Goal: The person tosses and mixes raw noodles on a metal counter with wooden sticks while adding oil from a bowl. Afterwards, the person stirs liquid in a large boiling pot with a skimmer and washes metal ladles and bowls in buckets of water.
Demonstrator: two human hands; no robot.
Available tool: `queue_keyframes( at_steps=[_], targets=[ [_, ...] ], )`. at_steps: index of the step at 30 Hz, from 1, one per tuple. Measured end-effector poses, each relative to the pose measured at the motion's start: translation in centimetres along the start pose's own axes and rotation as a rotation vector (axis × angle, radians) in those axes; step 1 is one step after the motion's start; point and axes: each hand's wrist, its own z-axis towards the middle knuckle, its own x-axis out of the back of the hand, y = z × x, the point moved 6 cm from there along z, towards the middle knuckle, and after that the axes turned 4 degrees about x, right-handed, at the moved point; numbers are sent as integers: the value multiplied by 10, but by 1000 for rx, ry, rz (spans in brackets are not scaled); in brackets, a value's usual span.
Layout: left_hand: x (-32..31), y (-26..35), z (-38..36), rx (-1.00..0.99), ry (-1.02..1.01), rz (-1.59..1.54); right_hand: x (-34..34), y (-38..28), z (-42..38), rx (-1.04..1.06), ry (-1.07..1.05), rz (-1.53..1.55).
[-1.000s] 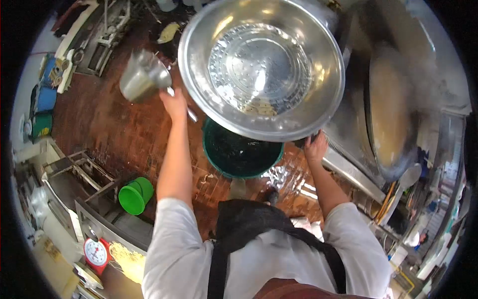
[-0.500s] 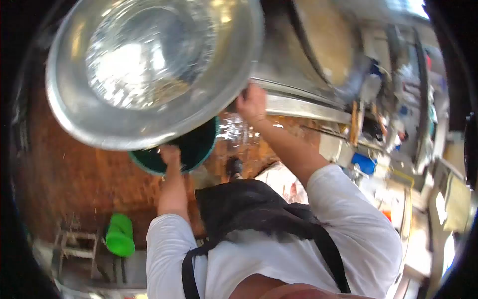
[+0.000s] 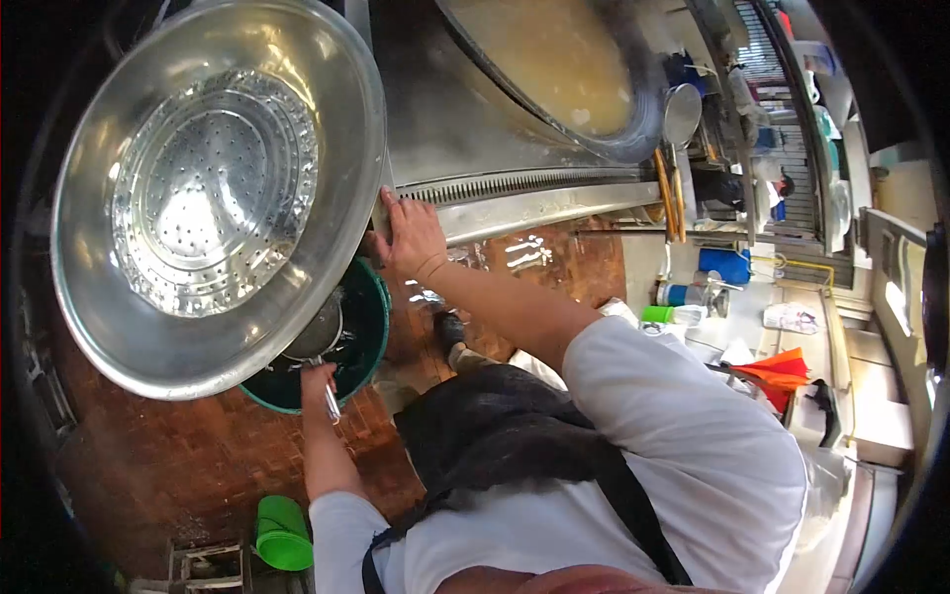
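My left hand (image 3: pixel 318 384) is closed round the metal handle of a round strainer (image 3: pixel 319 335), whose head hangs inside the dark green tub (image 3: pixel 374 346). The tub stands on the floor, partly hidden by a large steel colander (image 3: pixel 94 287) with a perforated bottom. My right hand (image 3: pixel 413 238) lies at the end of the steel stove ledge (image 3: pixel 534 210), close to the colander's rim. Its fingers are stretched out over the edge and hold no object.
A big wok (image 3: pixel 554 69) with cloudy yellowish liquid sits in the steel stove top. A ladle (image 3: pixel 683 114) leans to its right. A bright green bucket (image 3: pixel 283 535) stands on the wet brown tiled floor (image 3: pixel 188 445). A blue container (image 3: pixel 725 264) is farther right.
The view has shifted, with the colander now farther left and lower. The strainer and its handle now show at my left hand. My right hand stays at the ledge.
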Motion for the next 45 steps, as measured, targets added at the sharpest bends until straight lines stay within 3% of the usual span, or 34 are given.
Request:
queue_keyframes(
  at_steps=[3,6,14,18,20,24,25,28,29,32,33,36,39,42,45],
  targets=[
    [-40,25,-85,13,60,-255,8,-1,1,5,25,34],
    [-74,36,-148,-128,-29,-234,9,3,-5,27,69,56],
    [-176,81,-311,-199,52,-174,23,19,-16,77,140,268],
    [-246,132,-368,-287,134,-184,24,36,-19,138,-8,388],
    [-267,155,-381,-320,157,-140,12,53,-14,166,-101,481],
    [-303,206,-389,-350,315,23,19,97,-12,193,-74,535],
    [-309,217,-386,-344,337,78,22,107,-14,144,28,568],
    [-319,244,-367,-366,366,164,-2,122,-9,193,-153,437],
    [-322,252,-361,-394,371,190,1,127,-17,149,89,368],
    [-331,274,-349,-434,399,302,44,132,-29,201,-189,289],
    [-330,278,-342,-486,421,363,26,137,-27,84,-117,344],
    [-341,293,-337,-436,543,555,34,143,-38,154,-205,239],
    [-336,306,-307,-625,716,857,36,168,-59,144,3,191],
    [-352,329,-310,-607,854,1031,45,185,-76,125,76,134],
    [-344,349,-315,-652,961,992,44,182,-72,34,23,63]
  ],
)
